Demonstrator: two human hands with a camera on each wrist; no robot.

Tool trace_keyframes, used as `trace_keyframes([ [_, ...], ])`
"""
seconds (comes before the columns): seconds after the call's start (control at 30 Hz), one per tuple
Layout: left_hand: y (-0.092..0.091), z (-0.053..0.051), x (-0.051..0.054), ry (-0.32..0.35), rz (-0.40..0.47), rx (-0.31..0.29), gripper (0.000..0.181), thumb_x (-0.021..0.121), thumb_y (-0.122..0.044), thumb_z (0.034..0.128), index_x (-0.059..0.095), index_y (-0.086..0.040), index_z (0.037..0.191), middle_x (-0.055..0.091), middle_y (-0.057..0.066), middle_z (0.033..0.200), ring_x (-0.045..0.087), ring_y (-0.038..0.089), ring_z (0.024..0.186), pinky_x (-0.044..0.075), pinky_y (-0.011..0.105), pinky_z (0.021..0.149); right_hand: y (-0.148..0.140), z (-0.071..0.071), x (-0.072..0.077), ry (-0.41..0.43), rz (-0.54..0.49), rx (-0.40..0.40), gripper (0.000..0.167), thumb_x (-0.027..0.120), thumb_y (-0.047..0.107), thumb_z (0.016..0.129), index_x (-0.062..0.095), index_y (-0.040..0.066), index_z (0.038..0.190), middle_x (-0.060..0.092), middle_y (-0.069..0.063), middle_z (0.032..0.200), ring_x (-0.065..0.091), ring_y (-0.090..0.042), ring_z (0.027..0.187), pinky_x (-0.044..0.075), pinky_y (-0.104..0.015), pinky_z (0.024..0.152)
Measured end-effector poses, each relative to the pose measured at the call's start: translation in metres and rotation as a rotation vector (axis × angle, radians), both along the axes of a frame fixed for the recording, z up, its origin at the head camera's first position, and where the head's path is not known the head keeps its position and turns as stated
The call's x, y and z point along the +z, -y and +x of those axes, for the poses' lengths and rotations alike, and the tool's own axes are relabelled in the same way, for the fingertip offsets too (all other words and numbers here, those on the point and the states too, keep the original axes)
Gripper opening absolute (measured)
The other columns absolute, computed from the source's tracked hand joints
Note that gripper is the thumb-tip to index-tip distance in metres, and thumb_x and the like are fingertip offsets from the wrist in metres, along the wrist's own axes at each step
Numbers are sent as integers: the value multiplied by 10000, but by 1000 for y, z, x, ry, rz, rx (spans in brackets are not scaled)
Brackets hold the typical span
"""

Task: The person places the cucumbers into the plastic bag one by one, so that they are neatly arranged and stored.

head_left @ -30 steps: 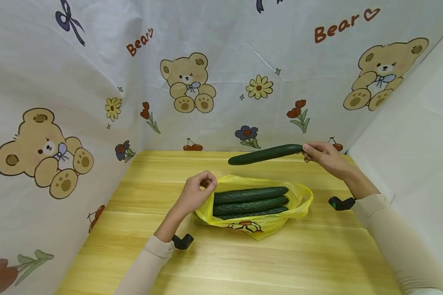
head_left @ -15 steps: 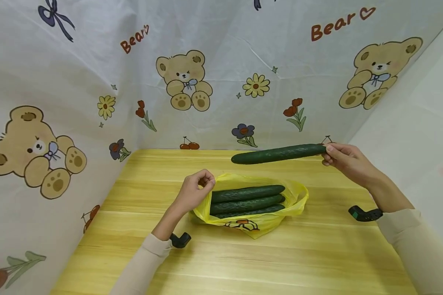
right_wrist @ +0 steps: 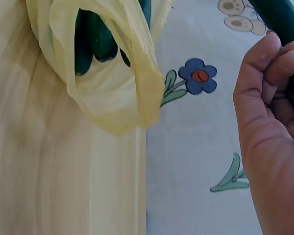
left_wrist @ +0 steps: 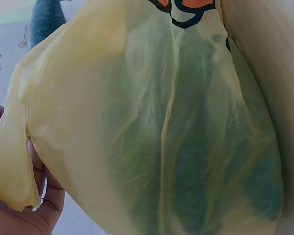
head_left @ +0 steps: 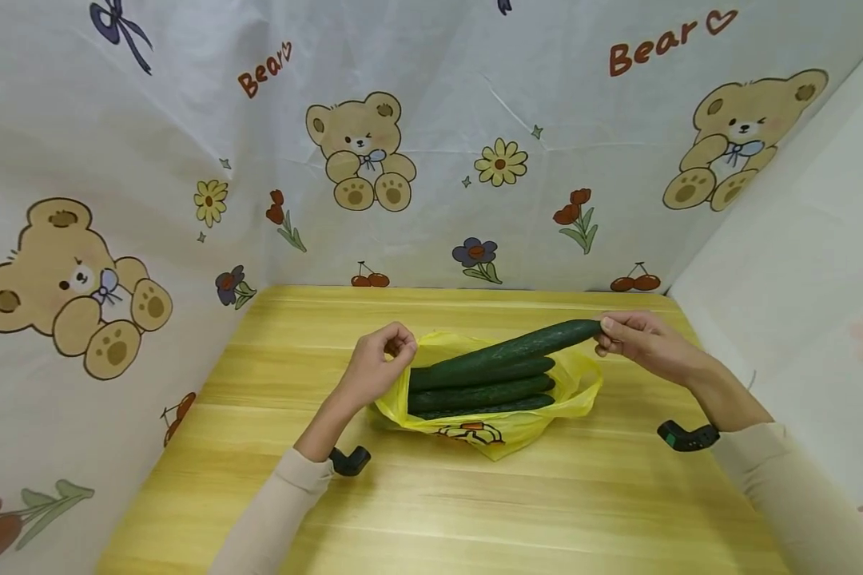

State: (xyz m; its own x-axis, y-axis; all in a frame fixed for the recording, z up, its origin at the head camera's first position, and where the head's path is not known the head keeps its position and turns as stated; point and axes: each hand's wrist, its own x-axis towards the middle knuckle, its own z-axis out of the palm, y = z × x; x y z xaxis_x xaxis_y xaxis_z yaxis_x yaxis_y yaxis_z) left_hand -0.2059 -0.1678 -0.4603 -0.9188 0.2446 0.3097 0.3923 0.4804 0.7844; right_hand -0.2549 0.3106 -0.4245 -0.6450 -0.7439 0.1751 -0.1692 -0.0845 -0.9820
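Note:
A yellow plastic bag (head_left: pixel 525 435) lies on the table with its mouth open upward, several dark green cucumbers (head_left: pixel 482 397) side by side in it. My left hand (head_left: pixel 379 363) pinches the bag's left rim; in the left wrist view the yellow film (left_wrist: pixel 63 107) runs between its fingers. By its right tip my right hand (head_left: pixel 647 343) holds another cucumber (head_left: pixel 518 348), tilted, its left end down inside the bag over the others. In the right wrist view the fingers (right_wrist: pixel 257 63) curl round that cucumber's end, and the bag's right handle (right_wrist: pixel 149 93) hangs apart from the hand.
The wooden table (head_left: pixel 431 511) extends around the bag. Behind it stands a white sheet (head_left: pixel 431 200) printed with bears and flowers, and a white wall (head_left: pixel 805 263) rises at the right. Black wrist cameras (head_left: pixel 686 435) sit at both cuffs.
My right hand first drew right with the cucumber above the bag, then came lower and back left, so the cucumber's left end is now inside the bag. The left hand keeps its pinch on the rim.

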Motion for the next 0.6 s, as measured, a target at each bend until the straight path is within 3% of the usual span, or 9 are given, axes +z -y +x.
trace_keyframes([
  [0.23, 1, 0, 3, 8, -22, -7, 119, 600, -280, 1104, 676, -216, 1037, 641, -31, 883, 620, 159, 803, 484, 297, 707, 30, -5, -10, -13, 135, 3, 295, 335, 79, 1178, 618, -3, 1158, 594, -16, 988, 597, -164, 890, 560, -278, 883],
  [0.43, 1, 1, 9, -12, -44, -36, 121, 612, -269, 1109, 670, -184, 1045, 641, -21, 903, 609, 160, 826, 498, 293, 744, 56, -8, -13, -37, 220, 23, 312, 369, 132, 1182, 564, -106, 1127, 540, -97, 952, 571, -219, 881, 563, -305, 862],
  [0.6, 0, 2, 15, -10, -74, -48, 135, 615, -265, 1106, 681, -162, 1050, 652, -30, 915, 617, 141, 852, 510, 290, 771, 76, -12, -17, -39, 237, 75, 366, 380, 161, 1184, 574, -150, 1171, 549, -113, 960, 541, -350, 900, 562, -339, 861],
])
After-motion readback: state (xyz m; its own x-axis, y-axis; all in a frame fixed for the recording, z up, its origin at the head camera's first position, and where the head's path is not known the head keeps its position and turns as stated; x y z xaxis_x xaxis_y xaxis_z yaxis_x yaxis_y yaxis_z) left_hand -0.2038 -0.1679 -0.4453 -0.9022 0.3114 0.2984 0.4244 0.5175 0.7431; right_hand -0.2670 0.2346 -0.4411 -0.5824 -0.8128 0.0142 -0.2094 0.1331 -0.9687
